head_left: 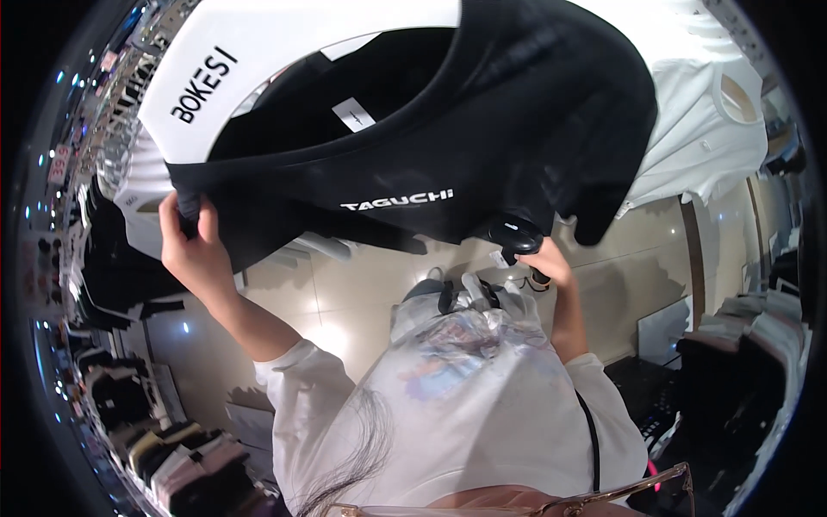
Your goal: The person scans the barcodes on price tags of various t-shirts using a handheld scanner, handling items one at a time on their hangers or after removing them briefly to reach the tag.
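Observation:
A black top [405, 164] with pale printed lettering hangs in front of me, its wide neckline spread and a small white neck label [353, 115] showing inside. Along the neckline lies a white panel [211, 82] with dark lettering. My left hand [194, 246] is closed on the top's left edge, fingers pinching the black cloth. Below the top's lower right edge, my right hand [551, 260] grips a glossy black handheld device that looks like a barcode scanner [515, 233]. A small white tag [499, 258] hangs right by the scanner's head.
White tops [702, 129] hang at the far right. Dark clothes [121, 250] hang on a rack at the left. Folded garments [185, 461] stack up at lower left, and more clothes [754, 353] line the right. Glossy floor tiles [345, 297] show beneath the top.

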Demonstrator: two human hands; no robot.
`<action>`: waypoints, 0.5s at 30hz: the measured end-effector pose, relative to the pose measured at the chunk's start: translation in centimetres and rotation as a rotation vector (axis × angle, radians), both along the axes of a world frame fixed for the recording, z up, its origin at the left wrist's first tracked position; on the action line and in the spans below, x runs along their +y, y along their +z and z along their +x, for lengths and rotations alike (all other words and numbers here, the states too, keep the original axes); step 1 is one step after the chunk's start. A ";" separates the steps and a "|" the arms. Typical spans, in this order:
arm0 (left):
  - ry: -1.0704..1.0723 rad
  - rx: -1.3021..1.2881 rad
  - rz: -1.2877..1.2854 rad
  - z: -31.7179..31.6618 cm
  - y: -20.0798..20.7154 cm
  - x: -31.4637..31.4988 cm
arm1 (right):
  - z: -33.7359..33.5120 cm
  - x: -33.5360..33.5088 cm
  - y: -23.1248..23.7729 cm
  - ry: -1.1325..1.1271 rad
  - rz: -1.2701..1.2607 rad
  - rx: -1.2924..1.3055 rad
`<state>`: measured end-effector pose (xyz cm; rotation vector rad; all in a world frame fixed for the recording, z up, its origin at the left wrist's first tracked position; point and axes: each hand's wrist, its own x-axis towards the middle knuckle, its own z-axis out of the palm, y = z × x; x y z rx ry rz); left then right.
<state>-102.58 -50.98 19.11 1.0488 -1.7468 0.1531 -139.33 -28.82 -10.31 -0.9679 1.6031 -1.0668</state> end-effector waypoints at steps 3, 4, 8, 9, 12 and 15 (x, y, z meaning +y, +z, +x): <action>-0.084 0.193 0.296 0.3 -3.5 4.1 | -1.4 1.1 6.6 0.161 0.016 0.180; -0.137 0.268 0.392 0.5 -5.5 5.5 | -2.3 1.3 7.9 0.261 0.094 0.073; -0.198 0.508 0.956 0.2 -12.0 13.4 | -2.5 0.2 13.7 0.586 -0.465 -0.012; -0.187 0.569 1.054 -0.4 -13.4 15.5 | -2.3 -1.0 13.9 0.676 -0.511 -0.015; -0.335 0.952 1.190 -2.6 -16.3 20.4 | -0.9 -4.1 13.8 1.207 -0.471 -0.329; -0.419 0.999 1.287 -3.2 -17.6 23.5 | 4.1 -5.7 15.0 1.253 -0.752 -0.158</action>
